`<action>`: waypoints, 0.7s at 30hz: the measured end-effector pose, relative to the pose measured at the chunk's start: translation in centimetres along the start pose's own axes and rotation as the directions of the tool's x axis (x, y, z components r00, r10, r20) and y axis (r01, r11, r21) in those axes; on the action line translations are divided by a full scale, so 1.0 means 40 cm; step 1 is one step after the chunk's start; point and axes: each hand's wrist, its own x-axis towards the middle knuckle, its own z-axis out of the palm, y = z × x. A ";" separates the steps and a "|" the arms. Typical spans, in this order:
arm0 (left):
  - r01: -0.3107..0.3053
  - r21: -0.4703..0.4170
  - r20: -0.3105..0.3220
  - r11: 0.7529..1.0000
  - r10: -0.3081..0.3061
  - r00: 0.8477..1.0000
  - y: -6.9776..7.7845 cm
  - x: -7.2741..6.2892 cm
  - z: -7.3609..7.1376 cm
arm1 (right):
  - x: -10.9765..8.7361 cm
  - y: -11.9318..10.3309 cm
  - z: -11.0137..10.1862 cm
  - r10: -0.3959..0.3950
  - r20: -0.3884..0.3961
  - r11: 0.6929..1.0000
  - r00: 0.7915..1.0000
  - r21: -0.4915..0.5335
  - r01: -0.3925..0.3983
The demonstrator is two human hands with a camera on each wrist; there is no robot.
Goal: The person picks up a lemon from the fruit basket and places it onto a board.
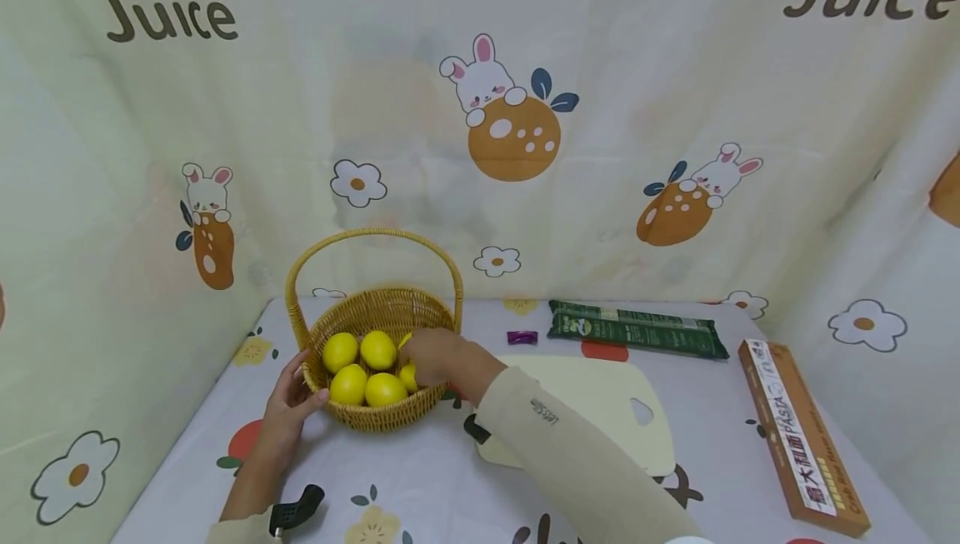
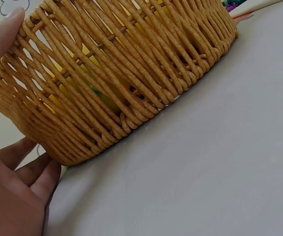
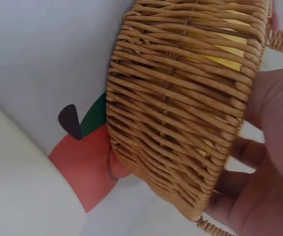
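A wicker basket [image 1: 378,417] with a tall arched handle stands on the table at the left, with several yellow lemons [image 1: 378,350] inside. My left hand [image 1: 288,402] holds the basket's left side from outside. In the left wrist view its thumb [image 2: 6,39] lies near the rim, and its fingers [image 2: 38,177] bend round the lower wall. Over the right rim, my right hand [image 1: 438,356] reaches down among the lemons at that side. Its fingertips are hidden inside, so whether they grip a lemon cannot be told. Yellow shows through the weave [image 3: 180,93] in the right wrist view.
A cream cutting board [image 1: 600,394] lies right of the basket, partly under the right forearm. Behind it are a small purple packet [image 1: 522,337] and a long green package [image 1: 637,330]. A brown pasta box [image 1: 802,436] lies at the far right. Printed cloth walls surround the table.
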 end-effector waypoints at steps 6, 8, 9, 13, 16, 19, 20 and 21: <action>0.008 0.019 0.002 1.000 -0.008 1.000 0.003 0.000 -0.003 | 0.007 -0.001 0.008 0.037 -0.008 0.999 0.999 -0.017 -0.037; 0.006 0.021 0.004 1.000 -0.007 1.000 0.003 0.000 -0.001 | 0.007 0.002 0.010 0.046 -0.011 0.999 0.999 0.012 -0.046; 0.004 0.020 0.005 1.000 -0.004 1.000 0.003 0.001 -0.001 | 0.006 0.003 0.009 0.052 -0.014 0.998 0.999 0.030 -0.051; -0.001 0.009 0.007 1.000 0.001 1.000 -0.003 -0.002 -0.003 | -0.006 0.000 0.002 0.057 -0.026 0.994 0.998 0.092 -0.054; -0.003 -0.001 0.007 1.000 0.003 1.000 -0.007 0.000 -0.005 | -0.023 -0.004 -0.014 0.046 -0.039 0.993 0.998 0.108 -0.042; -0.004 -0.012 0.008 1.000 0.004 1.000 -0.009 0.003 -0.005 | -0.041 -0.005 -0.031 0.033 -0.047 0.994 0.998 0.103 -0.028; -0.003 -0.013 0.008 1.000 0.003 1.000 -0.009 0.005 -0.005 | -0.046 -0.004 -0.035 0.024 -0.052 0.995 0.998 0.095 -0.018; -0.003 -0.017 0.008 1.000 0.003 1.000 -0.008 0.005 -0.005 | -0.051 -0.002 -0.038 0.011 -0.060 0.996 0.998 0.085 -0.006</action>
